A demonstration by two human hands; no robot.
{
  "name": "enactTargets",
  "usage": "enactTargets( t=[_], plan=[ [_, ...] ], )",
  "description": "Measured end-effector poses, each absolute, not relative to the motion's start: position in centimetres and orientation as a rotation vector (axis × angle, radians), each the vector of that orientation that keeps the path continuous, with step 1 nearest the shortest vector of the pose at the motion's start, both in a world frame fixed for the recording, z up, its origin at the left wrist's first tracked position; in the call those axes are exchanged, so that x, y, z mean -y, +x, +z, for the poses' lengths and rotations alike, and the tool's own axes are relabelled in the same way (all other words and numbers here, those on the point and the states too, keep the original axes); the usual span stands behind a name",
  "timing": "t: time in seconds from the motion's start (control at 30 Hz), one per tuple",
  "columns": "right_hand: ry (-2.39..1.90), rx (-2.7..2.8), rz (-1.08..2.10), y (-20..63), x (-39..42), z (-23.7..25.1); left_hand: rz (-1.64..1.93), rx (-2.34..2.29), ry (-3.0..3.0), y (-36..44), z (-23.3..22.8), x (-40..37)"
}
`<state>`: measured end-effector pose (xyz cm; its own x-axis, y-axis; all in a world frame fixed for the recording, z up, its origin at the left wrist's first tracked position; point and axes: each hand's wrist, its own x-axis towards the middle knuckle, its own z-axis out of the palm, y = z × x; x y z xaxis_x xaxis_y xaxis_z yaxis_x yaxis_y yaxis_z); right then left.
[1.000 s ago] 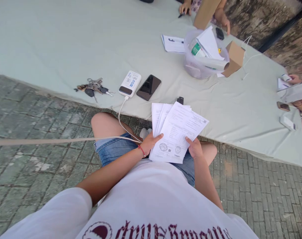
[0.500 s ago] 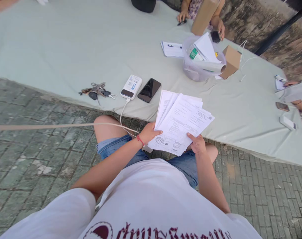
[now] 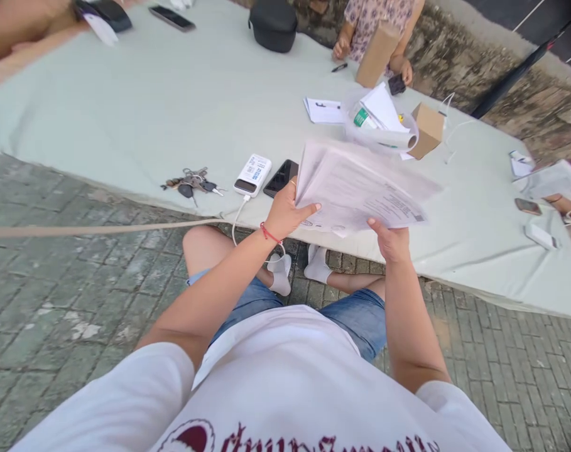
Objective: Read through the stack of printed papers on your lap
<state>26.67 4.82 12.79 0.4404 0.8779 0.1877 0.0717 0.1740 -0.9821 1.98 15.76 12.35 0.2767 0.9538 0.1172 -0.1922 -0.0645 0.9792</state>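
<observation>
Here we hold a sheaf of papers (image 3: 360, 191) over the near edge of the table (image 3: 125, 113), our left hand (image 3: 288, 213) clamped on its left corner and our right hand (image 3: 392, 242) pinching the bottom edge. At ten o'clock from the papers lie a phone (image 3: 280, 177), a power bank (image 3: 252, 175) and keys (image 3: 191, 183); at twelve o'clock stands a plastic tub (image 3: 377, 125).

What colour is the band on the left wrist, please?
Red: a thin wrist band beside the left hand, clearest in the head view.

Keys (image 3: 191, 183), power bank (image 3: 252, 175), seemingly a phone (image 3: 280, 177).
</observation>
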Motion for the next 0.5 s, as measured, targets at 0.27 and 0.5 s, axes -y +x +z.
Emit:
enactTargets(
  t=[0.27,0.5],
  plan=[
    [-1.333,1.003,0.909,27.5,-5.0,10.1,1.057,-0.88,1.255,1.3,9.6,-14.2],
    [-1.378,1.053,0.901,27.1,-5.6,10.0,1.035,-0.885,1.245,1.9,9.0,-13.4]
  ],
)
